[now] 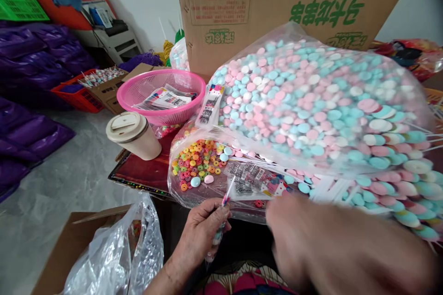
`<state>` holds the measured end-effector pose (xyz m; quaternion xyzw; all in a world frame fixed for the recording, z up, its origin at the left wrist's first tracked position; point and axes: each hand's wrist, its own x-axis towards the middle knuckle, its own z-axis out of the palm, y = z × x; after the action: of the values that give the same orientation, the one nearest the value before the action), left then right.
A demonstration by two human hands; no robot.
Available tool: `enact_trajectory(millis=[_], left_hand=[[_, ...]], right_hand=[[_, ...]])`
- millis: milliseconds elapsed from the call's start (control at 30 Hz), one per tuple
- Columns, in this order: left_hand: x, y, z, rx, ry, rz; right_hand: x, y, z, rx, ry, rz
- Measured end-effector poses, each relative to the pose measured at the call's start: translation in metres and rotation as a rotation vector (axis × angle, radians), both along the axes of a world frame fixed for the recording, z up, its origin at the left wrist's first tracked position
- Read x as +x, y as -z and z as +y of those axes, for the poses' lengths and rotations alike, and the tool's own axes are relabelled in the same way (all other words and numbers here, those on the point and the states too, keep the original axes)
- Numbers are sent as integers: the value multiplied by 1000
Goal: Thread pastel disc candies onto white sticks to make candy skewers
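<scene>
Right hand (346, 244) is nearest the lens, blurred in motion, fingers loosely spread; cannot tell whether it holds anything. It reaches toward the sweets just below the big bag (311, 101). Left hand (200, 230) is closed around a stick (226, 196) with a wrapped sweet, pinched between thumb and fingers, below the bag's left corner.

Judgement: keep the stick upright and steady, and bring each piece to it rather than chasing across the pile.

Containers, all placed from the big bag:
- bag itself: pink, blue and white discs, packed full.
- under its left edge, a flatter bag (197, 166): small coloured rings, printed packets.
- left of it, pink basket (161, 94): printed wrappers.
- further left, lidded cup (133, 136): contents hidden.
- behind, carton (242, 9): closed face only.
</scene>
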<state>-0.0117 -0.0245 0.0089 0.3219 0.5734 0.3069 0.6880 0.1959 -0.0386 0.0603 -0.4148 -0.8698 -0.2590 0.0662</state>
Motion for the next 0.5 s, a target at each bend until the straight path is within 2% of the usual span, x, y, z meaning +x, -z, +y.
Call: enact_trajectory(millis=[133,200,267,333,433,500], left_hand=[[-5,3,-7,-36,8,4],[-8,4,-10,-27,7,7],[-11,5,-11,-15,8,0],[-15,8,-12,-10,0,-11],[-16,11,-9,-13,-21,-34],[-14,10,-7,-8,-20,-48]], right_hand=[[-34,45,89,-308,133,282],[-43,65,111,-408,168,321],[-45,78,111,-445,147,283],[-41,82,101,-499,120,264],[-34,79,93,-551,131,257],[-35,76,98,-563,167,253]])
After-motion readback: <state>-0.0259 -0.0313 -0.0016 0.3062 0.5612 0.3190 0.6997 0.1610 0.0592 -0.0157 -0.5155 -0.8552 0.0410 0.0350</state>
